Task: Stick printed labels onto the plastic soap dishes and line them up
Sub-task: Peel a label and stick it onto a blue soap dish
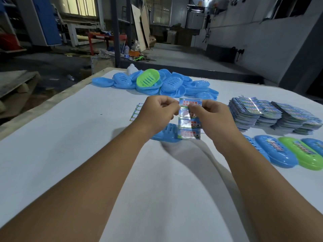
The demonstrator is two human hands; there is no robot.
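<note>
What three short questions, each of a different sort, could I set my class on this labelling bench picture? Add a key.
1. True or false: both hands hold the label strip.
2. Multiple choice: where does the one green dish in the far pile lie? A) on top of the blue dishes B) on the floor C) under the label stacks
3. Fill in: the labelled dishes lined up at the right show two colours, blue and ____.

Key
1. True: the left hand and right hand pinch its upper part, above a blue dish.
2. A.
3. Green: a green labelled dish lies beside a blue labelled dish, near the label stacks.
</note>
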